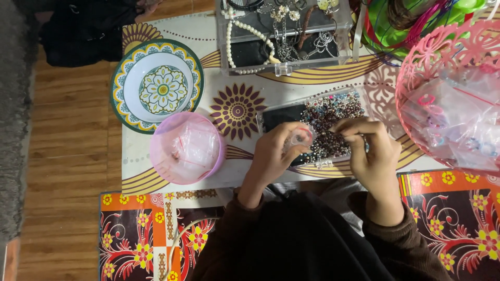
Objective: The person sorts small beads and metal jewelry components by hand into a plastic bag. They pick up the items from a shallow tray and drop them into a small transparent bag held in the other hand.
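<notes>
My left hand (275, 152) pinches a small clear plastic bag (301, 137) just over the near left part of a clear tray of mixed small beads (333, 112). My right hand (369, 150) hovers over the tray's near right side, fingers bunched together as if pinching beads; what it holds is too small to see. Both hands almost meet above the beads. Dark sleeves cover my forearms.
A pink bowl (161, 156) with small plastic bags sits to the left, a patterned plate (122, 86) beyond it. A clear box of pearl strands and chains (284, 39) stands at the back. A pink lattice basket (416, 78) with bags fills the right.
</notes>
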